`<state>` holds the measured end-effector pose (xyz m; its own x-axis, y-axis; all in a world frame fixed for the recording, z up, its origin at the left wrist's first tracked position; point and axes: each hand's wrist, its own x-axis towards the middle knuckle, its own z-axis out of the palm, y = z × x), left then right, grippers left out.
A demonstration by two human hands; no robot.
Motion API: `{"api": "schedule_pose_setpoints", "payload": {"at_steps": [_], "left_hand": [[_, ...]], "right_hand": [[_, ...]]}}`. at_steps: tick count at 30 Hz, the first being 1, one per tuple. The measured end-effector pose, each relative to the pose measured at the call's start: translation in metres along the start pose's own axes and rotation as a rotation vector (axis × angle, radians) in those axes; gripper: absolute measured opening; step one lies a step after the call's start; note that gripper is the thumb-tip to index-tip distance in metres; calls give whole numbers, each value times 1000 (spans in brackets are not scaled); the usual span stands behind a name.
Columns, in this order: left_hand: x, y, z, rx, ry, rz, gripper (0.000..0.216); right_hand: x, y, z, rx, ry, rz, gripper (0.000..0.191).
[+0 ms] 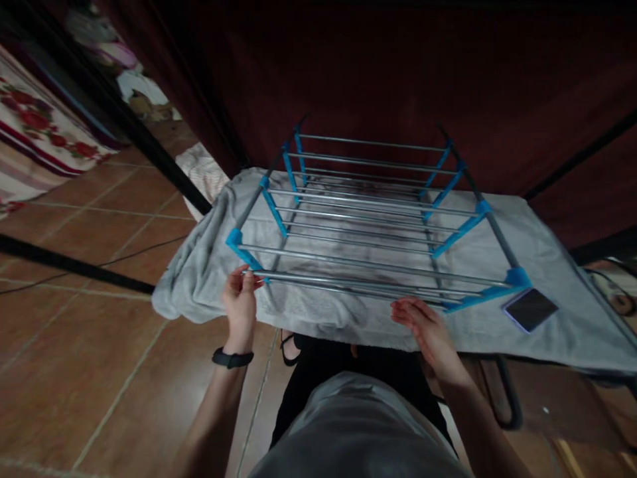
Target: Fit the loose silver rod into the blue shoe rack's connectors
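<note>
A rack of metal rods and blue plastic connectors, like a shoe rack [348, 260], rests on the grey blanket in front of me. At its near left corner, my left hand [241, 299] pinches the end of a metal rod [318, 279] beside a blue connector [247, 256]. The rod runs along the near side of the rack. My right hand [423, 328] is by the near rods, right of the middle, fingers stretched out and held loosely. Whether its fingertips touch a rod I cannot tell.
The grey blanket [199, 265] covers the bed-like surface under the rack. A phone [530, 310] lies by the near right corner. Black metal bars [149, 143] frame the left side, and a dark red curtain [373, 73] hangs behind. A cable [134, 257] crosses the tiled floor.
</note>
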<state>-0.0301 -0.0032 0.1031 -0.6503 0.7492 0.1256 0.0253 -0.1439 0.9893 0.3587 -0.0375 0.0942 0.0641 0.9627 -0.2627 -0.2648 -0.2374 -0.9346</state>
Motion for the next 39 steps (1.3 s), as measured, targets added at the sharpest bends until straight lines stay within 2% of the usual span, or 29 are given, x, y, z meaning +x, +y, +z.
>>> {"api": "schedule_pose_setpoints", "payload": {"at_steps": [4, 9, 13, 17, 20, 26, 31, 35, 37, 39], "left_hand": [[-3, -2, -7, 327, -40, 180, 36], [-4, -9, -16, 633, -96, 313, 40], [-3, -14, -19, 828, -102, 410, 45], [-3, -14, -25, 1062, -124, 434, 42], [-2, -13, -29, 1164, -176, 435, 41], [4, -13, -31, 1063, -228, 437, 39], [6, -12, -31, 1081, -273, 421, 39], [8, -14, -32, 889, -234, 366, 36], [9, -17, -31, 733, -199, 325, 32], [10, -19, -29, 526, -167, 225, 29]], "right_hand": [[-10, 1, 30, -350, -20, -242, 26], [-2, -7, 52, -930, -88, -761, 22], [15, -7, 68, -1240, -143, -933, 27], [26, -4, 80, -1433, -123, -966, 26], [30, -4, 83, -1487, -107, -945, 21], [37, -3, 79, -1477, -141, -939, 19], [40, 0, 77, -1492, -140, -939, 19], [40, 0, 77, -1514, -148, -944, 19], [40, -1, 77, -1519, -152, -945, 20], [40, -1, 76, -1522, -159, -949, 20]]}}
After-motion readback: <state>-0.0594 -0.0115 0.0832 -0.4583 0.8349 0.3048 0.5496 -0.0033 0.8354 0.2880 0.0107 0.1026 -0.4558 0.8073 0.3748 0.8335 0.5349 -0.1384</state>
